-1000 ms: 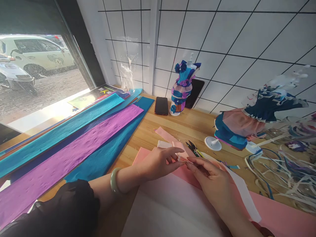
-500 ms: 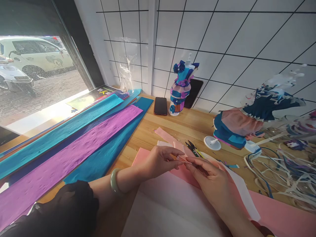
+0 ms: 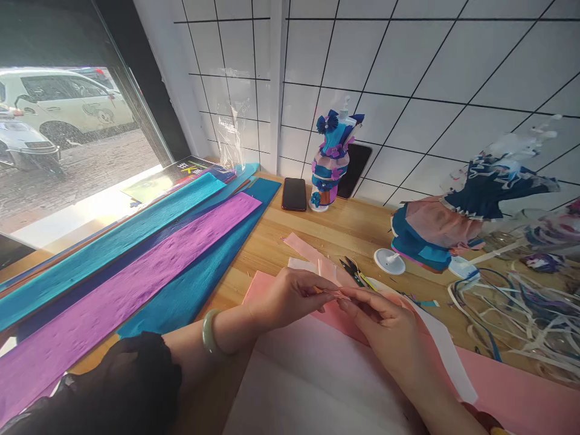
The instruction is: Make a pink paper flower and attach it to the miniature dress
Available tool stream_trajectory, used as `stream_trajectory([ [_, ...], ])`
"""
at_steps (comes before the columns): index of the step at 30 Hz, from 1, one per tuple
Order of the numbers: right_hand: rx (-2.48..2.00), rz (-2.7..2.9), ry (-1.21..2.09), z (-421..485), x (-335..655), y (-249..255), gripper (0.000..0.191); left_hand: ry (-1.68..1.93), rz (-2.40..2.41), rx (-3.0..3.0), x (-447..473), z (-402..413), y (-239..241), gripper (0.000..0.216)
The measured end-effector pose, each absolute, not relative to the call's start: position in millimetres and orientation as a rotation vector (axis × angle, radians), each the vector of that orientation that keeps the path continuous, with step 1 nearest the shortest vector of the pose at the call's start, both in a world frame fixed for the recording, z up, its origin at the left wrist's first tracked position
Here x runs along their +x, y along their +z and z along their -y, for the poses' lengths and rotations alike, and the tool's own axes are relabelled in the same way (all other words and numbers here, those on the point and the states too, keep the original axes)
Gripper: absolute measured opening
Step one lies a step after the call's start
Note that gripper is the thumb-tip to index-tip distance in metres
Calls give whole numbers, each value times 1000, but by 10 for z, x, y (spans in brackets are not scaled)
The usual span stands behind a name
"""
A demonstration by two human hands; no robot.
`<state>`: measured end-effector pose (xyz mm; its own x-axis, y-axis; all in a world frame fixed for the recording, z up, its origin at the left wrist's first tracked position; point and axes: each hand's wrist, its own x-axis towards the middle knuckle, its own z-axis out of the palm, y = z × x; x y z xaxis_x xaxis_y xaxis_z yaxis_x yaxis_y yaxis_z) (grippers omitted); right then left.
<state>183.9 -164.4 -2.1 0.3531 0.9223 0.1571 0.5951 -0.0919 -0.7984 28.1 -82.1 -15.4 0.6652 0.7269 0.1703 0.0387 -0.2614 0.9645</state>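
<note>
Between the fingertips of the left hand (image 3: pixel 290 299) and right hand (image 3: pixel 385 320), pinched by both, sits a small pink piece (image 3: pixel 341 296), thin and seemingly folded, mostly hidden by the fingers. Below them, pink sheets (image 3: pixel 512 383) and a wide white sheet (image 3: pixel 312 380) cover part of a pale, grained wooden tabletop (image 3: pixel 260 248). Just beyond the fingertips lies a black-and-yellow tool (image 3: pixel 353 272); to their right, tangled strips (image 3: pixel 521 320); to their left, slanting purple (image 3: pixel 149 278) and teal bands (image 3: pixel 136 226). Farther out stand a dressed figure (image 3: pixel 330 169), a phone (image 3: pixel 294 194) lying beside it, and a white wall (image 3: pixel 444 54) lined in black. Far off left, past a dark window frame (image 3: pixel 142 90), a pale car (image 3: pixel 86 103) stands on sunlit paving
</note>
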Motion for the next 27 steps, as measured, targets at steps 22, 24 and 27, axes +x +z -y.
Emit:
stream_trajectory([
  [22, -1644, 1246, 624, 1622, 1823, 38, 15, 745, -633, 1710, 275, 821, -140, 18],
  [24, -1604, 1296, 598, 1626, 1825, 33, 14, 739, -641, 1723, 274, 820, -140, 19],
  [27, -1602, 1366, 546, 1639, 1840, 14, 14, 731, -662, 1740, 275, 815, -141, 20],
])
